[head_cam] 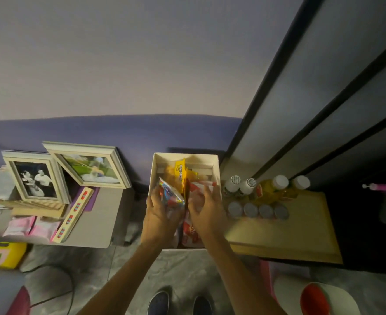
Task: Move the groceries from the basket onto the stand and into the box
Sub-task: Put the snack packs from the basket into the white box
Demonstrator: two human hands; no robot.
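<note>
A white open box (158,160) stands on the floor against the wall, filled with snack packets, among them a yellow packet (180,172) standing upright. My left hand (159,214) is over the box's left side and grips a colourful packet (170,194). My right hand (206,211) reaches into the right side with fingers spread on a red-and-white packet (191,233). To the right, the wooden stand (289,235) carries white-capped bottles (247,185), yellow bottles (278,187) and a row of grey-lidded cans (258,210). I cannot see the basket clearly.
A grey side table (96,228) on the left holds two picture frames (90,165), a wooden strip and pink packs. A dark-framed cabinet (312,110) rises on the right. A yellow container (8,254) and a red-and-white item (319,298) sit on the floor. My shoes (180,303) are below.
</note>
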